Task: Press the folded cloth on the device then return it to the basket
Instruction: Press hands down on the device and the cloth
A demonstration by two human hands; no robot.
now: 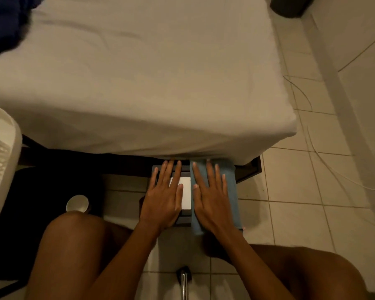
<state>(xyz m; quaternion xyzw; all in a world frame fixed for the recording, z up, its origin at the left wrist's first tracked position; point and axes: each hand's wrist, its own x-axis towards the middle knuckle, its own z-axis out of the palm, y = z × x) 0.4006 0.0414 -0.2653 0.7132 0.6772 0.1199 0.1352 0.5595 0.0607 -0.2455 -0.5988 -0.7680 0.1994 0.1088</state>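
Nearest the camera, the person's bare knees are framing a patch of tiled floor, and both forearms are reaching forward and down between them. The right hand (212, 202) is lying flat, palm down, fingers straight and slightly spread, bearing on the folded cloth (234, 191). The left hand (162, 200) is resting just beside it, equally flat and spread, on the dark frame of the device (185, 193), whose white panel is showing in the gap between the two hands.

The cloth, a blue strip, is sitting on the right part of the device, directly beneath the right palm. Its long axis is running away from the person, in line with the forearms, its near end hanging toward the knees and its far end reaching the edge of the bed (139, 83). Neither hand is curling round or pinching anything.

The pressing step appears to be under way. The white basket (7, 137) is standing well off to the left, so the return will probably be calling for a sideways carry across the body; the left hand is sitting nearer to it, the right nearer to the cloth.
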